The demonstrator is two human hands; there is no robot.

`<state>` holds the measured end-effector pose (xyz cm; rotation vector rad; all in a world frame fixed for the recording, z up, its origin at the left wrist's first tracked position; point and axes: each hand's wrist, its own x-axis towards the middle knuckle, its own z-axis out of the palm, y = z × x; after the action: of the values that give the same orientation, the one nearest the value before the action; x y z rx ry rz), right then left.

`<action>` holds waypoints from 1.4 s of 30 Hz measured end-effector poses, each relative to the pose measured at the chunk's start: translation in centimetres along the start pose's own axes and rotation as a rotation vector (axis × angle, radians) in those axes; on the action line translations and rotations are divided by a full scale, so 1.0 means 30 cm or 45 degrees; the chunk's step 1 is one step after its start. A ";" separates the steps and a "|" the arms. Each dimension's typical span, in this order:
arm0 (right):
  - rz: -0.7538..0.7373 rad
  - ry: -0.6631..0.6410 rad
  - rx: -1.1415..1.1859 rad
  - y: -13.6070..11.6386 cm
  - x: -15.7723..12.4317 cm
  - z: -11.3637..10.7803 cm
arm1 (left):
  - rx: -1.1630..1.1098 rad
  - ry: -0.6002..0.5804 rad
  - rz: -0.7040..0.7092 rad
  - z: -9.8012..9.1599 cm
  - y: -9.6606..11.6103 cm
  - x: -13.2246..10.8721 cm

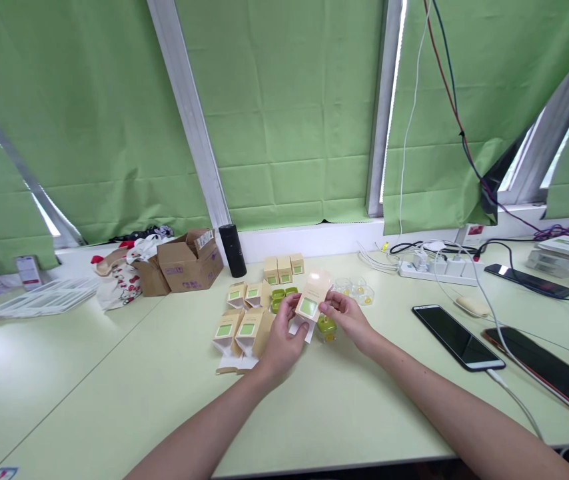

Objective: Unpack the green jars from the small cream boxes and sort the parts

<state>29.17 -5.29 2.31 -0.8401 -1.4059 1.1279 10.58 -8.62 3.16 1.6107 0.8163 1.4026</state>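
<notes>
Both my hands hold a small beige paper box (313, 288) with a green-showing window, tilted above the table. My left hand (285, 339) grips its left side and lower end, where a white flap hangs down. My right hand (348, 319) pinches the box's right edge. Just below it, a small clear jar with a green lid (327, 327) stands on the table. To the left are several similar boxes with open flaps (248, 330). Green lids or small green pieces (278, 297) sit behind my left hand, partly hidden. Several clear jars (359, 291) stand behind my right hand.
Three closed beige boxes (284, 268) stand at the back, near a black bottle (233, 250) and a cardboard carton (189, 262). On the right lie phones (457, 335) with charging cables and a white power strip (439, 270). White trays (47, 297) lie far left.
</notes>
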 end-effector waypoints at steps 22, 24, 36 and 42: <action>-0.023 0.003 -0.057 0.002 0.005 -0.002 | 0.286 0.134 0.051 -0.024 -0.020 -0.003; -0.029 0.007 -0.040 0.002 0.007 -0.002 | 0.300 0.137 0.047 -0.022 -0.022 -0.004; -0.065 0.058 0.010 0.001 -0.003 0.013 | 0.159 -0.003 -0.009 -0.003 0.012 -0.013; -0.153 0.006 -0.048 -0.009 -0.009 0.016 | -0.052 0.070 -0.084 -0.008 -0.009 0.016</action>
<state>28.76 -5.73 2.50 -0.7739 -1.4581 1.0094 10.43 -8.06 3.15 1.5069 0.8602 1.4131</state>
